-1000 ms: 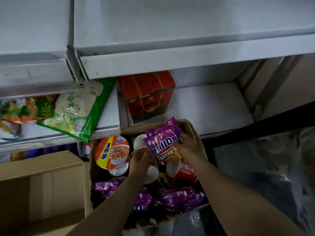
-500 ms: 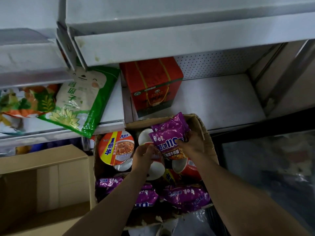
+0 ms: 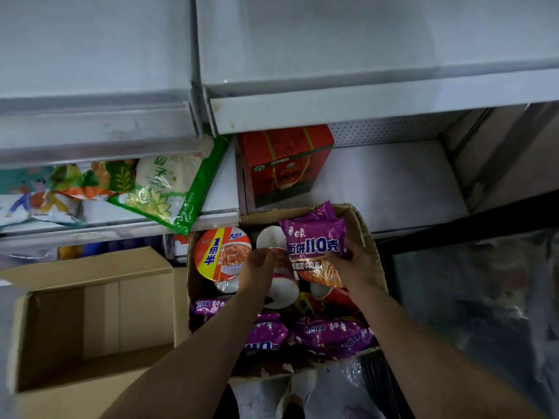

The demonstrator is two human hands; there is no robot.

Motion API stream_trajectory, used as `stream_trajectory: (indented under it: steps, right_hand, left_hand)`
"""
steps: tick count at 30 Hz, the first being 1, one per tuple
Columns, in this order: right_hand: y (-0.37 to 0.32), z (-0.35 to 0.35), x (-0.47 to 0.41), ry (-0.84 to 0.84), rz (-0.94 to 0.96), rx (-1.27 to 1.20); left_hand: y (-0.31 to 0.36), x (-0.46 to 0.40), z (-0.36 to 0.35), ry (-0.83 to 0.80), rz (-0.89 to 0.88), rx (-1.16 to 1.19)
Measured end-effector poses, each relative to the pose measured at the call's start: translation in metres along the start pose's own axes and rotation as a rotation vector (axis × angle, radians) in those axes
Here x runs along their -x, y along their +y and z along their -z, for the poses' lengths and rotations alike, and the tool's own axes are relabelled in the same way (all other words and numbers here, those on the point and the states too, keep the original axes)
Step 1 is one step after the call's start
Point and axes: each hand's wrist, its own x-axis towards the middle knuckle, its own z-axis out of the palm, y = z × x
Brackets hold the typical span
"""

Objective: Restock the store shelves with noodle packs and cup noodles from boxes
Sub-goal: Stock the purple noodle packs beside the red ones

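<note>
An open cardboard box [image 3: 368, 228] on the floor holds purple noodle packs [image 3: 332, 335] and cup noodles. My right hand [image 3: 352, 266] grips purple noodle packs [image 3: 314, 241] from below, lifted over the box's far right corner. My left hand [image 3: 259, 266] curls round a red and white cup noodle [image 3: 282, 293] lying on its side in the middle of the box. A bowl noodle with an orange and yellow lid [image 3: 222, 255] leans at the box's far left. The white lower shelf [image 3: 393, 182] lies just behind the box.
A red gift box [image 3: 284, 164] stands at the left of that shelf. A green and white bag [image 3: 163, 189] hangs over the neighbouring shelf's edge. An empty cardboard box [image 3: 90, 313] sits left. The upper shelf edge [image 3: 363, 107] overhangs. A dark plastic-covered surface [image 3: 472, 297] is right.
My right hand has turned the purple packs from slanted to nearly level. My left hand has stayed on the cup. The view has shifted a little.
</note>
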Motion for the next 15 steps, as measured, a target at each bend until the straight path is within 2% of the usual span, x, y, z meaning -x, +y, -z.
stream_trajectory:
  steps: [6, 9, 15]
  right_hand:
    - [-0.026, 0.035, 0.048, -0.16, 0.001, -0.288]
    - [-0.052, 0.045, 0.078, -0.245, -0.021, -0.353]
    - [-0.102, 0.064, 0.142, -0.319, 0.041, -0.338]
  left_hand:
    - [0.035, 0.04, 0.02, -0.029, -0.074, 0.064]
    - [0.056, 0.067, 0.03, -0.029, -0.097, 0.146]
    - [0.087, 0.127, 0.05, 0.138, -0.188, 0.267]
